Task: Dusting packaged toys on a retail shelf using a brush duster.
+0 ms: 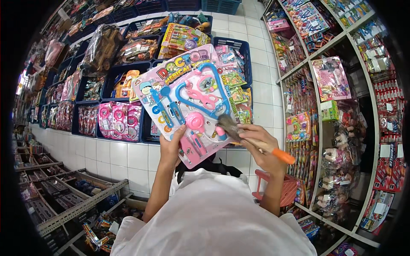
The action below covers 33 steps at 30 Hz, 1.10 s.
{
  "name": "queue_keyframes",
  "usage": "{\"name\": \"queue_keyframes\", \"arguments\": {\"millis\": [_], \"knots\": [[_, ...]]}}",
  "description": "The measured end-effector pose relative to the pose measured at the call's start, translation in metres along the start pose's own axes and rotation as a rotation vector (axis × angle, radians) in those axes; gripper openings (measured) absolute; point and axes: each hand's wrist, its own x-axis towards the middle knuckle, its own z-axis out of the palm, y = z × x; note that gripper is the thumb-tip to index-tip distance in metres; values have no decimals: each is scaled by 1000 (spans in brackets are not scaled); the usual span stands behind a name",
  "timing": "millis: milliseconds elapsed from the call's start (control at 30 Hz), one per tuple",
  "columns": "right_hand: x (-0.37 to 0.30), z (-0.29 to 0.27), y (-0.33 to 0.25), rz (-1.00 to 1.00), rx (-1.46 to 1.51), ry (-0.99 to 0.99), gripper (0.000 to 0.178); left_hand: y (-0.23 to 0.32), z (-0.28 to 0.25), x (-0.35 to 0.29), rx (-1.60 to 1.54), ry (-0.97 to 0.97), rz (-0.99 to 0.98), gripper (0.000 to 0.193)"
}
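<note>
A pink toy doctor set (171, 79) on a flat card is held up in front of me, tilted. Under its clear front show a blue toy stethoscope (183, 94), pink toy scissors (205, 99) and several other small blue and pink pieces. My left hand (172, 145) grips the card's lower left edge, thumb on the front. My right hand (258, 143) is closed around the wooden handle of a brush (256, 144) with an orange end. Its dark bristles lie against the card's lower right part, beside a pink and blue piece.
Behind the card, dark blue baskets (145, 65) hold packaged toys, pink ring-shaped packs (121, 118) among them. A metal shelf (318, 55) of hanging toys rises at right, near a red plastic stool (285, 187). Low racks (81, 205) stand at left on white floor tiles (128, 160).
</note>
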Motion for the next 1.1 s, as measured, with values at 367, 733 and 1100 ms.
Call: {"name": "queue_keyframes", "arguments": {"millis": [367,733,1100], "knots": [[-17,-10,2,291,123,-289,13,-29,-23,-8,100,79,-88,33],[-11,-17,10,159,80,-310,22,-8,-17,-2,-42,143,114,30],[6,42,3,148,333,350,27,-24,-7,-4,34,103,32,29]]}}
